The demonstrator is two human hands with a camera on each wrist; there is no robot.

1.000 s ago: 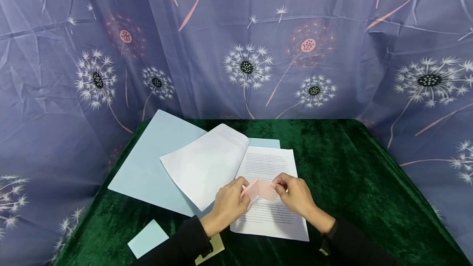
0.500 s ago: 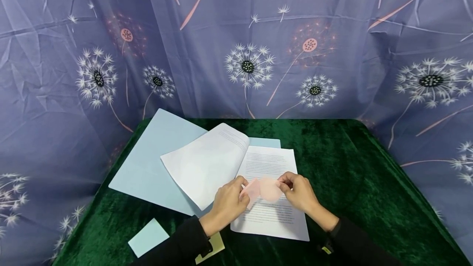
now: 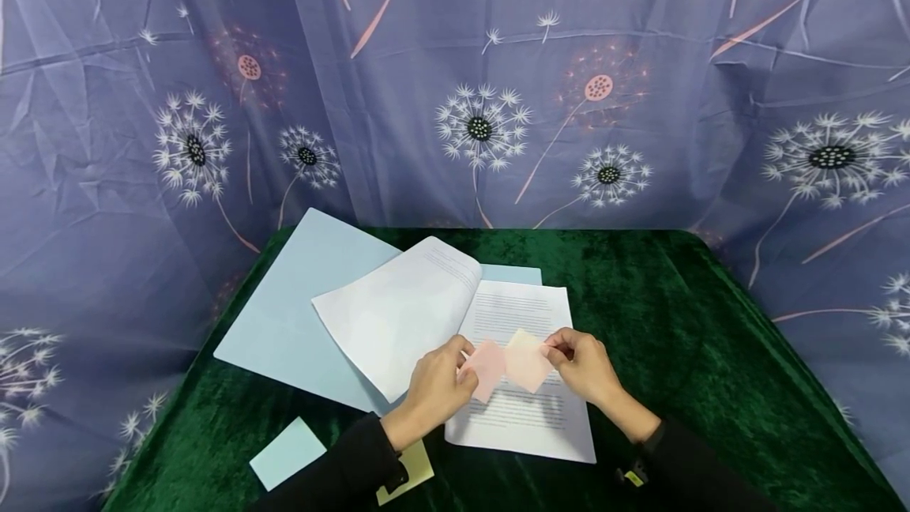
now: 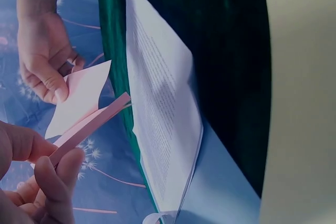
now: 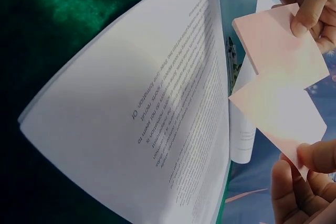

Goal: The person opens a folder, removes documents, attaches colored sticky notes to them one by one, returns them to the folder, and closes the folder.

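Over the printed page, my left hand (image 3: 437, 385) holds a pad of pink sticky notes (image 3: 486, 368) between thumb and fingers. My right hand (image 3: 586, 366) pinches the outer corner of a single pale pink sticky note (image 3: 526, 362), which looks almost cream in the light. The pad's thickness shows in the left wrist view, with the thin sheet (image 4: 81, 95) slanting off behind it. In the right wrist view the sheet's inner edge meets the pad (image 5: 278, 40); I cannot tell whether they are still joined. Below both hands lies an open stapled-looking document (image 3: 519, 314), its upper pages (image 3: 398, 314) folded left.
Beneath the document sits a large light blue folder or board (image 3: 306, 299). A light blue pad (image 3: 287, 453) lies at the front left, and a yellow pad (image 3: 415, 468) is partly under the left sleeve. Green velvet cloth (image 3: 675, 354) covers the table; a patterned curtain (image 3: 398, 141) hangs behind.
My right hand has drawn slightly right and up with the sheet, which now spreads flatter and wider apart from the pad. The left hand has turned the pad a little to face up.
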